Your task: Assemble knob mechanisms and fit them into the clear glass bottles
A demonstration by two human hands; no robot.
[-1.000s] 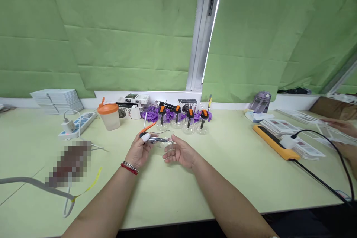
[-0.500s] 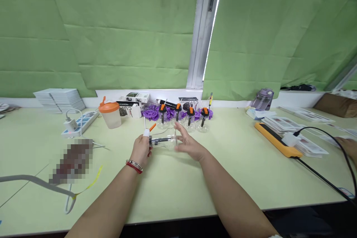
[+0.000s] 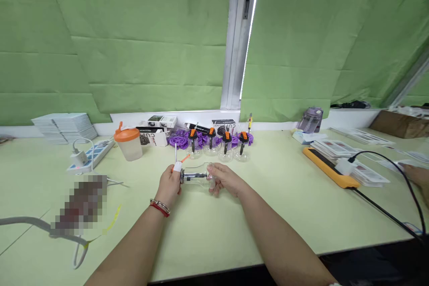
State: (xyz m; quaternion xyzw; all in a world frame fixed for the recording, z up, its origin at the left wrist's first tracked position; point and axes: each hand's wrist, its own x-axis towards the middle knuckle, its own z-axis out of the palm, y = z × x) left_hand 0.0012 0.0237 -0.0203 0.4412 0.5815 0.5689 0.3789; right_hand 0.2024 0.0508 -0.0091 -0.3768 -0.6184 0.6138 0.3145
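Observation:
A clear bottle (image 3: pixel 197 178) with a dark tube inside lies sideways between my hands, above the table. My left hand (image 3: pixel 169 183) is closed round its cap end. An orange lever and a white stick jut out near that thumb, which has a white covering. At the bottle's wide base, my right hand (image 3: pixel 228 179) is closed on the rim with thumb and fingers. Just beyond stand several similar clear bottles, among them one at the right (image 3: pixel 242 149), with black caps and orange levers. Purple lattice pieces (image 3: pixel 178 139) lie behind them.
An orange-lidded shaker cup (image 3: pixel 130 145), small boxes (image 3: pixel 156 137) and a white power strip (image 3: pixel 95 154) are at left, with a grey hanger (image 3: pixel 36 223) nearer. On the right are an orange power strip (image 3: pixel 326 167), stacked cards (image 3: pixel 335 149), a black cable and another person's hand (image 3: pixel 415 174).
My right hand has gone from spread fingers beside the bottle's base to gripping it. The orange lever at my left hand has tilted lower. The whole view has shifted slightly.

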